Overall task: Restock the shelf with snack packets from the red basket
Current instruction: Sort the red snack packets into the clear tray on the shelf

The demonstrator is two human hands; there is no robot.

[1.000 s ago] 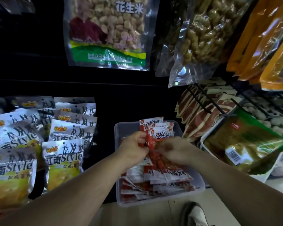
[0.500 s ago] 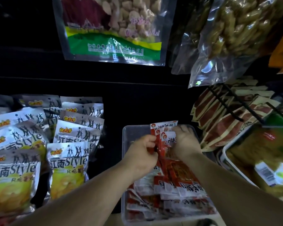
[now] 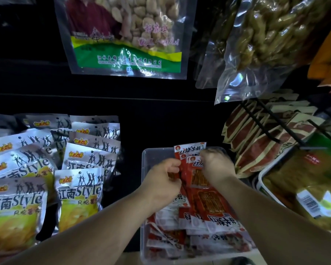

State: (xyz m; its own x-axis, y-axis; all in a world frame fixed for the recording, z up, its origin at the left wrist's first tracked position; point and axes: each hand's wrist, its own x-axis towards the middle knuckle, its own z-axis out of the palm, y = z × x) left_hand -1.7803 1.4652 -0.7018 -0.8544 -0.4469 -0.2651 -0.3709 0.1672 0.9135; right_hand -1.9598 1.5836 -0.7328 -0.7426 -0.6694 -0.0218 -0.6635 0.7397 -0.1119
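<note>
Head view: my left hand (image 3: 161,180) and my right hand (image 3: 216,165) are both closed on a fanned bunch of small red-and-white snack packets (image 3: 191,150). Curled fingers pinch it from either side, and I hold it upright just above the back half of the clear plastic bin (image 3: 153,155). More of the same packets lie flat in a loose heap (image 3: 208,217) in the bin's near half. The red basket is out of sight.

I judge this to be the squaring-up step: the bunch is gathered but not yet set down. The next move calls for lowering it into the bare back part of the bin, faces forward, and letting go together so the slick film does not slide apart.

Silver-and-yellow crisp bags (image 3: 78,196) stand in rows to the left, well apart from the bin. A clear bag of shelled peanuts (image 3: 122,35) hangs above. Brown-and-cream pouches (image 3: 256,142) on black wire pegs (image 3: 264,123) sit just right of the bin, near my right hand, and could snag it.
</note>
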